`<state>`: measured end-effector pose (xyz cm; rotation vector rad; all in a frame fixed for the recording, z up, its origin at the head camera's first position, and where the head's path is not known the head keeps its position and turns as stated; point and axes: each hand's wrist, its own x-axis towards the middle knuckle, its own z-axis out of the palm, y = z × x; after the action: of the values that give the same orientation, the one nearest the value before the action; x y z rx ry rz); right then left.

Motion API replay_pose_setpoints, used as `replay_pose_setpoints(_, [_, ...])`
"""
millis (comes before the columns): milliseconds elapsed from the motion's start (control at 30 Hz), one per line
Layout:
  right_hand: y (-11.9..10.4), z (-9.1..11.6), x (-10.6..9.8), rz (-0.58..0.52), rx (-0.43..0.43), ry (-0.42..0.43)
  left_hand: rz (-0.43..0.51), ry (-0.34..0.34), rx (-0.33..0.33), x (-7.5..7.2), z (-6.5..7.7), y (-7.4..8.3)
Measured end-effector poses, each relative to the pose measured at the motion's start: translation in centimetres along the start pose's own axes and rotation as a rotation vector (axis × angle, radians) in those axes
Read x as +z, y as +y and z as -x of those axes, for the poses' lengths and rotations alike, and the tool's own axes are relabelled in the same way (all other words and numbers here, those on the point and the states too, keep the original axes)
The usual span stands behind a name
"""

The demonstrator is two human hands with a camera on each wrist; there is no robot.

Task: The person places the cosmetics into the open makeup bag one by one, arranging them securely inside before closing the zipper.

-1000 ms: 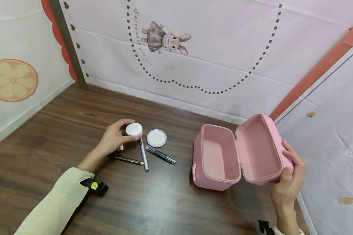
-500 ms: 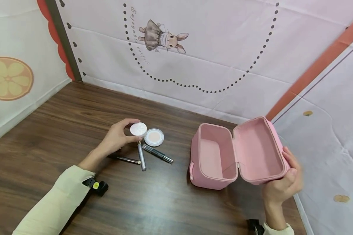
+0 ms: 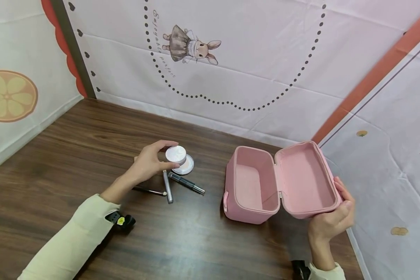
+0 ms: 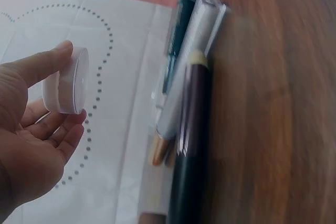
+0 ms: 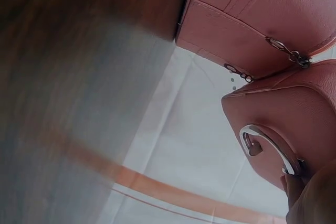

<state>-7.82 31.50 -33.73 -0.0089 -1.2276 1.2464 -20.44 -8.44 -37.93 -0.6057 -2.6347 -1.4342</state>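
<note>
Between thumb and fingers, my left hand (image 3: 147, 161) pinches a small round jar (image 3: 176, 154) with a white lid. In the left wrist view the jar (image 4: 65, 80) is clear-sided, and the hand holds it on its edge. From the head view, it overlaps a round compact (image 3: 189, 166) with a pale beige centre; the gap between them cannot be judged. Over at the right, my right hand (image 3: 332, 217) grips the outer side of the raised lid (image 3: 306, 179) of a pink cosmetic case (image 3: 252, 217). The case's inside looks bare. In the right wrist view, fingers touch near its metal-trimmed handle (image 5: 270, 145).
Around the left hand lie a dark double-ended tube (image 3: 186, 183), a silver tube (image 3: 167, 187) and a dark slim pencil (image 3: 150, 190), partly hidden by the arm. A printed cloth (image 3: 248, 50) walls the back and sides of the wooden table (image 3: 196, 241).
My left hand has carried the jar to the right, from above the silver tube to over the compact. The right hand still holds the lid, which tips slightly further back.
</note>
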Motion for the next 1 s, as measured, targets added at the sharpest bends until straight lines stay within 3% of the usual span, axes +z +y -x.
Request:
replay_pose_setpoints(233, [0.4,-0.1,0.0,-0.043,-0.009,0.007,0.068,-0.045,0.077,1.2,-0.7,1.3])
replay_pose_setpoints(500, [0.9,-0.2,-0.4,-0.066,0.006,0.001,0.138,-0.094,0.115,3.0,-1.0,2.7])
replay_pose_setpoints(767, [0.4,-0.2,-0.2,-0.027,0.002,-0.029,0.182,-0.108,0.19,4.7,-1.5,4.1])
replay_pose_setpoints(1000, [0.5,-0.3,-0.3,-0.003,0.001,-0.025,0.147,-0.139,0.244,5.5,-2.3,5.2])
